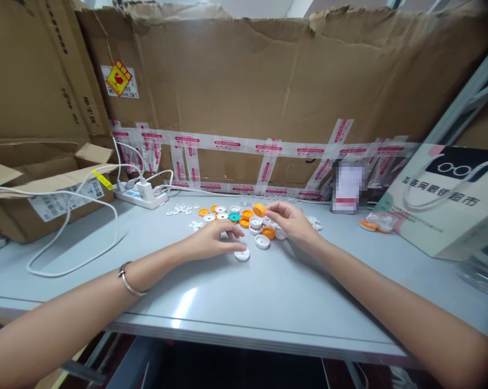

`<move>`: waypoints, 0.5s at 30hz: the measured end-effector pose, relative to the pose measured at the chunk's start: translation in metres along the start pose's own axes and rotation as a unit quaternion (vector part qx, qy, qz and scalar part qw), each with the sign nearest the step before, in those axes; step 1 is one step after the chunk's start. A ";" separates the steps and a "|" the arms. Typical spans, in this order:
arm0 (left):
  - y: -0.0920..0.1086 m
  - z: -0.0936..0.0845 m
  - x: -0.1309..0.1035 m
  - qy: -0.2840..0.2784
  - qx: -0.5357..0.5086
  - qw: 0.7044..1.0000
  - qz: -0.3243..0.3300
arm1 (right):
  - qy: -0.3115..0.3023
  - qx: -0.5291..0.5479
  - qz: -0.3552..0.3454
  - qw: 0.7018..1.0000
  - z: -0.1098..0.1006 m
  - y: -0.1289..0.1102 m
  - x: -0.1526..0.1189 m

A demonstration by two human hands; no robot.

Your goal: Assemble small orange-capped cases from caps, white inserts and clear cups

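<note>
My right hand [286, 219] pinches an orange round cap [259, 209] above a cluster of round parts. My left hand [217, 237] has its fingers apart, and its thumb tip touches or hovers at the edge of a white disc [242, 255] lying on the table. Between the hands lie several white and orange ring-shaped parts, a teal one [234, 217] and a white cup-like one [262, 241] among them. An orange part [269, 233] leans beside a small white stack [255, 225]. Small white pieces [179, 209] are scattered at the left of the cluster.
A power strip [142, 197] with white cables and an open cardboard box [45, 189] stand at the left. Large cardboard [236, 81] walls the back. At the right are a phone [348, 188], a bagged group of orange parts [377, 222] and a paper bag [438, 205].
</note>
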State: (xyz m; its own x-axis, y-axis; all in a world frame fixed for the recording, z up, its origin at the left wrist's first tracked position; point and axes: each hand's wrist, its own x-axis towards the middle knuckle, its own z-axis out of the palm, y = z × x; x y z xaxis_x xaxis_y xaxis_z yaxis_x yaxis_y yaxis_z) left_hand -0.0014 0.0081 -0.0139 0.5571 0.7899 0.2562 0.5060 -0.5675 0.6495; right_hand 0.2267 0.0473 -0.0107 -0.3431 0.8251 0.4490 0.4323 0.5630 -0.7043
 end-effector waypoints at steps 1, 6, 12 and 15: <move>0.001 -0.001 0.001 0.029 0.000 1.000 -0.002 | -0.026 0.041 0.016 0.999 0.000 -0.003 -0.002; 0.005 -0.005 0.003 0.118 -0.113 0.987 -0.004 | -0.149 0.318 0.134 0.927 0.011 -0.016 -0.013; 0.001 0.000 0.005 0.051 -0.249 0.967 -0.026 | -0.146 0.362 0.165 0.906 0.022 -0.018 -0.016; -0.002 0.000 0.005 0.060 -0.277 0.958 -0.046 | -0.132 0.354 0.161 0.912 0.022 -0.020 -0.015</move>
State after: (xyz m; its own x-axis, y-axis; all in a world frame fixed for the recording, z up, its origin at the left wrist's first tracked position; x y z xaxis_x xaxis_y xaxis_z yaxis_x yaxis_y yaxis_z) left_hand 0.0003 0.0135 -0.0142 0.4305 0.8705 0.2385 0.1033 -0.3100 0.9451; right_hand 0.2047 0.0223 -0.0157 -0.5229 0.8492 0.0741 -0.0693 0.0442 -0.9966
